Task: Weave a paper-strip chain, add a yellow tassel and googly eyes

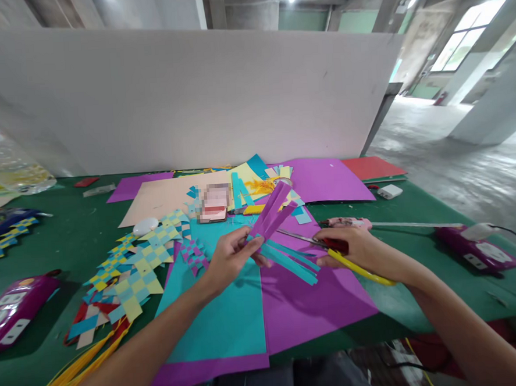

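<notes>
In the head view, the left hand (229, 256) has its grip pinching purple strips (272, 212) and teal strips (291, 265) where they meet, above a teal sheet (214, 329) and a purple sheet (307, 321) on the green worktop (442, 199). The purple strips slant upward; the teal ones fan rightward. The right hand (361, 245) has its grip wrapped around scissors (347, 261), their blades by the strips; whether they touch is unclear.
</notes>
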A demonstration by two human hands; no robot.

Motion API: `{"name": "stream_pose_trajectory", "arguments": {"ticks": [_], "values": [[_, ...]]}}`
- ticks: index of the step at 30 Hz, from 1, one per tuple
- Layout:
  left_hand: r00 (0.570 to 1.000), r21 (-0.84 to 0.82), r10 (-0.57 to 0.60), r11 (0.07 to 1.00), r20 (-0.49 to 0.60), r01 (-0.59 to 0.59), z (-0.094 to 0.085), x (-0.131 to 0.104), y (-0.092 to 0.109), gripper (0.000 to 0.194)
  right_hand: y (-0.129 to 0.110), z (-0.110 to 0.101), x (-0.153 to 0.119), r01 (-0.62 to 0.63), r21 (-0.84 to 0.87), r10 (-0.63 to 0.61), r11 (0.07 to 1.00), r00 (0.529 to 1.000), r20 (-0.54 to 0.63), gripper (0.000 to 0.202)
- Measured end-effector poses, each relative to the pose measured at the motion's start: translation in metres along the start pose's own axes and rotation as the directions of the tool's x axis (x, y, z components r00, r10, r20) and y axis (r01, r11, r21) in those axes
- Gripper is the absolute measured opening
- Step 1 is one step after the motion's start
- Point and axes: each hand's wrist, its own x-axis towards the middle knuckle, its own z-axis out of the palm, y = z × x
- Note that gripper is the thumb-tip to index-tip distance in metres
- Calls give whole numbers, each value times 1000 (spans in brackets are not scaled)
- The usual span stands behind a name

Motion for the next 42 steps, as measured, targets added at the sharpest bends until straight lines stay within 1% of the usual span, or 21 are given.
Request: {"name": "stream_pose_trajectory", "arguments": {"ticks": [6, 10, 13, 16, 18, 19, 21, 23, 24, 27, 30, 33, 37, 42], "values": [[997, 96, 34, 994, 74, -41, 0, -3, -7, 40, -3, 1, 2, 33, -24, -31, 999, 997, 69, 35], [996, 105, 75, 991, 50, -80, 1, -4, -7, 40, 0, 5, 5, 27, -6, -27, 1000, 994, 107, 31], [993, 170, 115, 978, 38, -120, 1, -4, -6, 39, -2, 5, 5, 5, 88, -19, 996, 987, 162, 30], [989, 236, 146, 961, 12, -145, 0, -4, -6, 37, -8, 2, 2, -89, 258, 24, 962, 969, 244, 28], [989, 247, 150, 958, 5, -146, -1, -4, -7, 37, -13, 0, 1, -132, 314, 41, 940, 959, 282, 27], [990, 240, 143, 960, 18, -143, -1, -4, -7, 35, -15, 0, 1, -122, 308, 33, 944, 960, 279, 27], [991, 200, 112, 972, 74, -125, 0, -4, -9, 33, -18, -1, 2, -44, 244, -15, 969, 972, 235, 27], [990, 140, 56, 987, 127, -74, 2, -4, -12, 31, -22, 0, 4, 26, 187, -63, 982, 979, 196, 28], [990, 106, 23, 994, 137, -38, 3, -4, -12, 31, -23, 0, 5, 31, 189, -68, 981, 978, 195, 29], [990, -4, -61, 998, 126, 62, 5, -4, -11, 32, -26, 3, 6, -46, 275, -24, 960, 969, 245, 32], [984, -94, -94, 990, 148, 109, 6, -4, -6, 34, -27, 3, 5, -150, 360, 32, 921, 949, 313, 33], [983, -101, -101, 988, 154, 117, 6, -4, -3, 34, -29, 1, 2, -210, 410, 49, 888, 928, 369, 32], [990, -102, -111, 988, 87, 120, 8, -4, -6, 35, -38, -1, 1, -258, 441, 61, 860, 908, 413, 32], [992, -110, -109, 987, 70, 117, 8, -3, -7, 34, -50, -2, 2, -269, 379, 98, 885, 905, 413, 32]]}}
